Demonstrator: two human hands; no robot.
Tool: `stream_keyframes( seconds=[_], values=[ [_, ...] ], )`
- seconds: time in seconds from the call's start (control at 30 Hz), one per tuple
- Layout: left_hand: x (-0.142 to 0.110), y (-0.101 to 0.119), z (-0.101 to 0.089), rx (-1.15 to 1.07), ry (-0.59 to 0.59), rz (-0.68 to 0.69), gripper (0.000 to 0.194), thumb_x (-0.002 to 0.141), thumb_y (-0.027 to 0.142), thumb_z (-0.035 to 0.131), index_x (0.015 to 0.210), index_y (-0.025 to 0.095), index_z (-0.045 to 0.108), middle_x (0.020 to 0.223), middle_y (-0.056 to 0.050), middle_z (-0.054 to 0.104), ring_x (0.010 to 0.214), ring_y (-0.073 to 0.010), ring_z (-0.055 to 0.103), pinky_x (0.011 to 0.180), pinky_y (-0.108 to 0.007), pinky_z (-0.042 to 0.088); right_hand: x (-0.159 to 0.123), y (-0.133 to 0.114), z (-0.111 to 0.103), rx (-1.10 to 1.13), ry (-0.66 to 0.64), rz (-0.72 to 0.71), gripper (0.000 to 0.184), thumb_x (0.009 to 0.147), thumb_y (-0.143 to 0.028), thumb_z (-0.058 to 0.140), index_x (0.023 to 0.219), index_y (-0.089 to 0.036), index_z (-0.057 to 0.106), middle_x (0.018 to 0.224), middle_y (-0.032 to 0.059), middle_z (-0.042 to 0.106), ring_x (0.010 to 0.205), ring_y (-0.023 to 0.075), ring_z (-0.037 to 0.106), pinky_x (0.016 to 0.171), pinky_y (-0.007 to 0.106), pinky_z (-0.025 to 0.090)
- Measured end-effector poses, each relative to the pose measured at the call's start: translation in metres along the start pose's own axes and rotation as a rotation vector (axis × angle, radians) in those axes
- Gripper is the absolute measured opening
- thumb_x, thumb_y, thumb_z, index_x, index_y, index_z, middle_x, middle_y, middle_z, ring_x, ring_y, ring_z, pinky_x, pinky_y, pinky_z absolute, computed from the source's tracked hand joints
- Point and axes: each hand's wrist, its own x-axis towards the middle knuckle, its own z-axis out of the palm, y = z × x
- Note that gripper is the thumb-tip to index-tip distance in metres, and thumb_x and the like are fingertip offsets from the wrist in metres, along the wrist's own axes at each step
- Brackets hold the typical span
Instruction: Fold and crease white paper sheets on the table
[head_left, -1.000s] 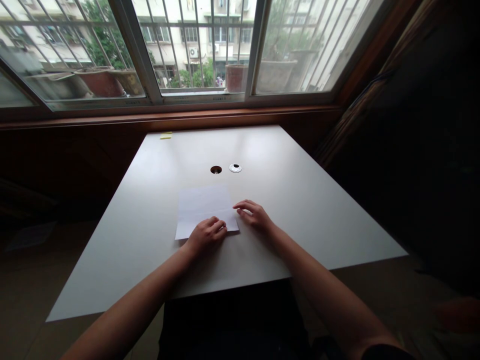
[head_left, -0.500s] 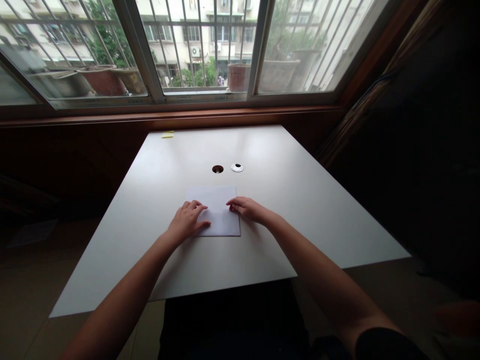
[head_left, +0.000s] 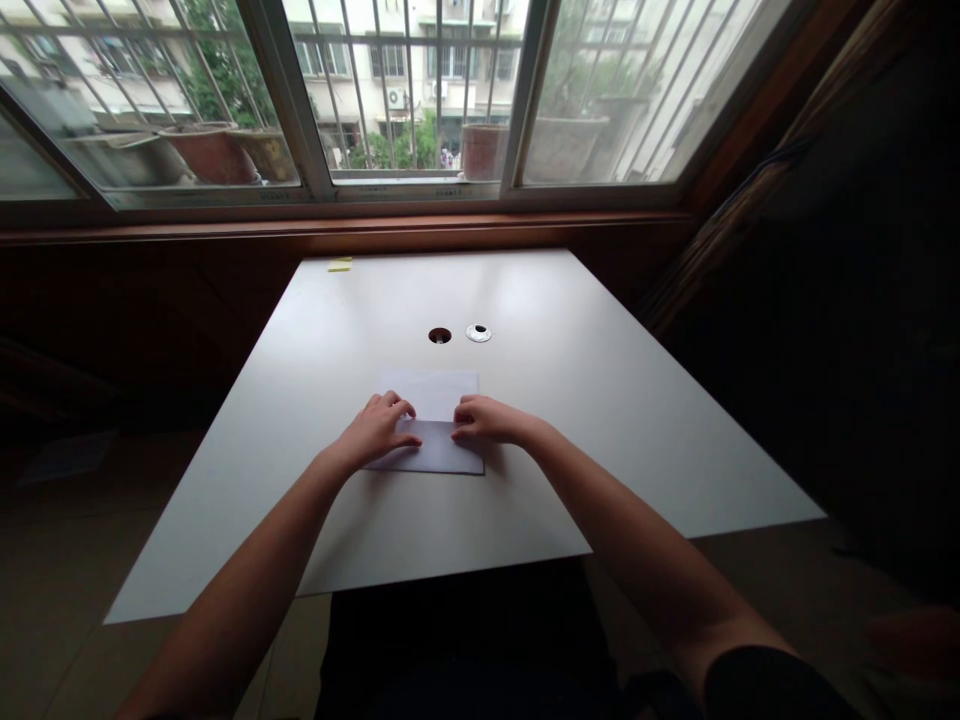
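Note:
A white sheet of paper lies on the white table, with a crease or flap edge running across its middle and a shaded near half. My left hand is at the left end of that edge, its thumb on the near side and its curled fingers on the far side. At the right end, the fingers and thumb of my right hand close around the same edge. The fingertips partly cover the paper, so how firmly each hand pinches it is hard to see.
Beyond the paper, the white table has a round cable hole with a silvery ring-shaped cover beside it. A yellow sticky note is near the far left corner. A barred window rises behind the table.
A distinct edge now crosses the middle of the paper, and its near half looks darker. My right fingers have curled in around that edge. My left hand has barely moved.

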Motion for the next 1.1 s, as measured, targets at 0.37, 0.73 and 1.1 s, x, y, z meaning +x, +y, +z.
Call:
stream_keyframes(
  seconds=[0.37, 0.73, 1.1],
  values=[
    [0.001, -0.018, 0.006, -0.068, 0.072, 0.015, 0.027, 0.083, 0.046, 0.069, 0.087, 0.019, 0.065, 0.104, -0.008, 0.058, 0.096, -0.0259, 0.056, 0.088, -0.040, 0.048, -0.002, -0.006, 0.006, -0.030, 0.092, 0.011, 0.011, 0.085, -0.029, 0.070, 0.090, -0.018, 0.070, 0.096, 0.0064, 0.066, 0.088, 0.0198, 0.058, 0.074, 0.028, 0.042],
    [-0.017, -0.001, 0.027, 0.017, 0.362, 0.032, 0.012, 0.094, 0.031, 0.059, 0.087, 0.021, 0.060, 0.100, -0.007, 0.059, 0.094, -0.0243, 0.054, 0.092, -0.042, 0.046, -0.017, 0.001, 0.041, -0.042, 0.418, -0.055, 0.009, 0.091, -0.026, 0.065, 0.098, -0.021, 0.064, 0.100, 0.0068, 0.060, 0.094, 0.0206, 0.056, 0.086, 0.034, 0.046],
    [-0.019, -0.008, 0.031, 0.037, 0.427, -0.042, 0.010, 0.092, 0.028, 0.063, 0.084, 0.021, 0.059, 0.099, -0.006, 0.060, 0.095, -0.0251, 0.055, 0.093, -0.043, 0.046, -0.034, 0.007, 0.053, 0.126, 0.540, -0.050, 0.081, 0.078, -0.037, 0.079, 0.146, -0.029, 0.035, 0.119, 0.0083, 0.058, 0.110, 0.0265, 0.055, 0.102, 0.049, 0.045]
  ],
)
